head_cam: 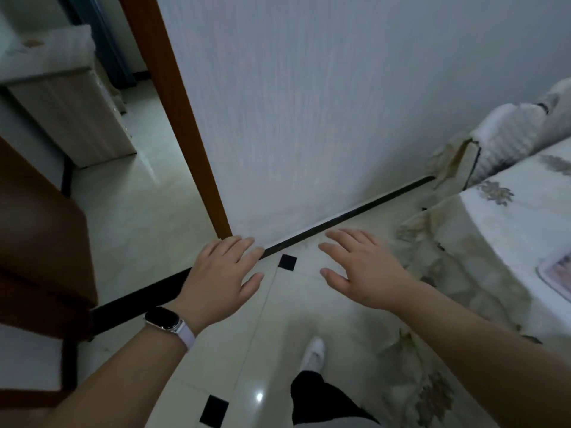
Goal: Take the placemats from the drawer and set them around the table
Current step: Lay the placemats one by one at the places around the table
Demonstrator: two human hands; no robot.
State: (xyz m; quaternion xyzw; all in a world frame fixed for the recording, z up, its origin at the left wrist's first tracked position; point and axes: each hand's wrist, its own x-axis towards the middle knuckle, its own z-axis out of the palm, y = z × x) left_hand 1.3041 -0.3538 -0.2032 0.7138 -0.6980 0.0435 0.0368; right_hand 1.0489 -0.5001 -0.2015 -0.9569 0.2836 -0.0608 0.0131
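Note:
My left hand (221,273) hangs in front of me over the tiled floor, fingers straight and spread, holding nothing; a watch sits on its wrist. My right hand (361,267) is beside it, also spread and empty. The table (525,217), covered by a white floral tablecloth, stands at the right edge. A corner of one placemat (557,273) with a pinkish pattern lies on it at the far right. No drawer shows in view.
A white wall with a dark skirting strip (355,211) faces me. A brown door frame (173,103) opens left onto a room with a light wooden cabinet (71,112). Dark brown furniture (40,242) stands at left. A covered chair (506,134) sits behind the table.

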